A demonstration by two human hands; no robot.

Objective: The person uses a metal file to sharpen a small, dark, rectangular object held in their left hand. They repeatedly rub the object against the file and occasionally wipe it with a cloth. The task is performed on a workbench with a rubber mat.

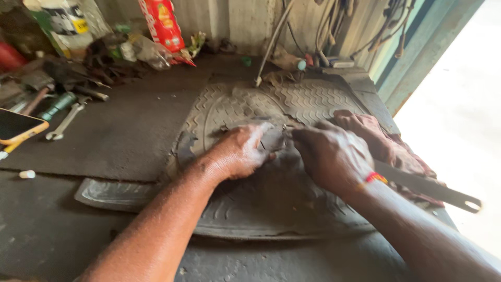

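Pressing left hand on rubber mat

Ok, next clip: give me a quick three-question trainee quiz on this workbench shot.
1. True or false: both hands rest on the grey rubber mat.
2. Which lies on the bench at the far left? A) a phone B) a hammer C) a cup
3. Fill in: under the right wrist runs a long flat metal ____.

Key:
1. True: the left hand and right hand press together on the mat's middle.
2. A, the phone, beside a spanner.
3. Blade; it lies over a reddish rag, and whether the right hand grips it cannot be told.
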